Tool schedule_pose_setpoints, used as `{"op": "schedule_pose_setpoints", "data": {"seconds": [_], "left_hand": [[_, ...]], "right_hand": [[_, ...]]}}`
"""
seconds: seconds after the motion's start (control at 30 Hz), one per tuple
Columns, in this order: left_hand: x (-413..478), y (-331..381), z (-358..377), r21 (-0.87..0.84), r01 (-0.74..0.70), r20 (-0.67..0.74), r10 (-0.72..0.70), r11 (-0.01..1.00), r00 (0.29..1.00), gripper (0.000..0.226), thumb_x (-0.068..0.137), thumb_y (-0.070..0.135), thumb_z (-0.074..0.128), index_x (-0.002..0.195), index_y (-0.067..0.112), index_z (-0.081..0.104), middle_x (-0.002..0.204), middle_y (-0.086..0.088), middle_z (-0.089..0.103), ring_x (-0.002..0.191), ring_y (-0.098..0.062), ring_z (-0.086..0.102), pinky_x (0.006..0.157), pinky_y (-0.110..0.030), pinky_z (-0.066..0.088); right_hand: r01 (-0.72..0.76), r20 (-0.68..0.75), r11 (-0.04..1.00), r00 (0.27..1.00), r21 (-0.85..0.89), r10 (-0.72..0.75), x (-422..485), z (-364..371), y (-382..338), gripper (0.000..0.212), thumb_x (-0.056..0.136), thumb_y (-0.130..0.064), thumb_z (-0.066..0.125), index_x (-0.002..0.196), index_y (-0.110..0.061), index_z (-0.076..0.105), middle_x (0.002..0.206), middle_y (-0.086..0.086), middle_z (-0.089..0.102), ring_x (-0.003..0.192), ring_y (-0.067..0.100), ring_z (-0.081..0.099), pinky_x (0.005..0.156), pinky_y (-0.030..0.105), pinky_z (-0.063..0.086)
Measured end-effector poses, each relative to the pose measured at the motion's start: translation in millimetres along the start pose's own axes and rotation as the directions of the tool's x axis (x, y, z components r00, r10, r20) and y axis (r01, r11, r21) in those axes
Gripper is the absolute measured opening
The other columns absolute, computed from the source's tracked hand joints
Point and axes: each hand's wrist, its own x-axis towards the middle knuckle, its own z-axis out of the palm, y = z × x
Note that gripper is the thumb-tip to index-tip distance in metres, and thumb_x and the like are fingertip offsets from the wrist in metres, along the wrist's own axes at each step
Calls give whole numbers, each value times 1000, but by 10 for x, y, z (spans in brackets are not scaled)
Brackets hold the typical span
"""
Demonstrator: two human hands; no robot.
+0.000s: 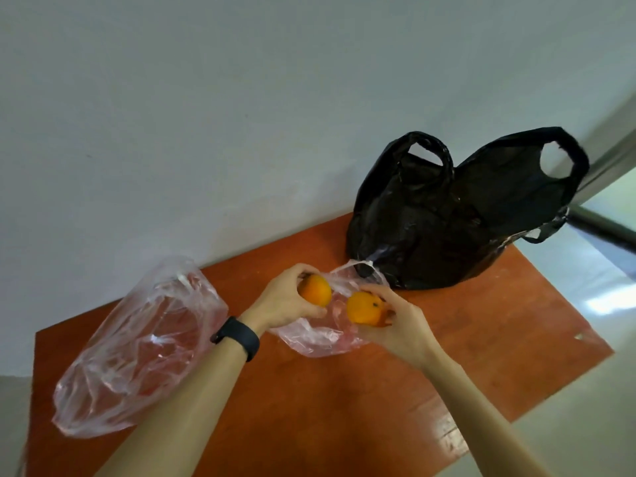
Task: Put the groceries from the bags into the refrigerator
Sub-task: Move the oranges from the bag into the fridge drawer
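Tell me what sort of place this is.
Likely a home, maybe near a kitchen: a red-brown table against a plain wall, a black bag and clear bags on it, and two oranges.

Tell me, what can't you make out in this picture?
Head view, the only one:
- Black bag: its contents are hidden by the opaque plastic.
- Left orange and right orange: each is partly covered by the left hand or right hand gripping it.
- Refrigerator: it lies outside the frame.
- Table: its near edge is cut off by the bottom of the picture.
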Motion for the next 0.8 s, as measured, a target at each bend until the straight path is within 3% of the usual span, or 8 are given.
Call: {"op": "schedule_pose_setpoints", "data": {"seconds": [0.1, 0.2, 0.37, 0.6, 0.73, 0.8], "left_hand": [[-128, 209, 202, 5, -85, -10, 85, 996, 996, 75, 64, 33, 92, 127, 38, 52, 127, 12, 53, 114, -10, 53, 83, -26, 50], [-209, 507, 458, 18, -181, 60, 180, 983, 982, 70, 67, 30, 90, 125, 41, 52, 121, 18, 51, 108, -6, 53, 74, -19, 47], [-271, 1195, 1050, 68, -360, 199, 341, 931, 919, 67, 69, 31, 88, 125, 42, 53, 123, 15, 49, 105, -1, 50, 84, -26, 51], [-644, 2385, 2397, 72, -644, 400, 570, 762, 718, 69, 69, 32, 90, 127, 37, 53, 124, 12, 50, 110, -8, 51, 89, -21, 47], [-1216, 2953, 3371, -16, -708, 508, 616, 706, 602, 70, 69, 30, 90, 128, 38, 54, 125, 10, 52, 113, -11, 54, 94, -31, 54], [-1572, 3187, 3839, -43, -735, 566, 623, 676, 540, 70, 72, 31, 88, 130, 39, 51, 127, 10, 48, 112, -13, 54, 95, -35, 55]], "right_hand": [[7, -119, 1000, 993, 19, -5, -309, -206, -45, 68, 69, -32, 90, 124, -50, 56, 112, -19, 64, 100, 3, 63, 81, 23, 54], [-17, -220, 1000, 975, 11, 19, -633, -502, -16, 71, 70, -33, 90, 128, -51, 53, 116, -19, 61, 101, 4, 62, 84, 27, 54], [-116, -418, 993, 903, -20, 97, -1373, -1084, 73, 70, 73, -41, 86, 131, -51, 47, 117, -31, 51, 105, -1, 55, 78, 16, 49], [-286, -733, 956, 636, 67, 242, -2992, -1869, 314, 69, 73, -35, 87, 131, -43, 51, 119, -15, 53, 100, 10, 58, 66, -1, 45], [-308, -843, 945, 474, 111, 254, -4247, -2196, 561, 72, 71, -36, 88, 133, -45, 52, 118, -20, 53, 102, 6, 60, 68, 11, 49], [-327, -888, 938, 388, 119, 247, -4870, -2328, 641, 73, 70, -32, 88, 135, -39, 53, 122, -12, 56, 102, 8, 59, 74, 15, 49]]}}
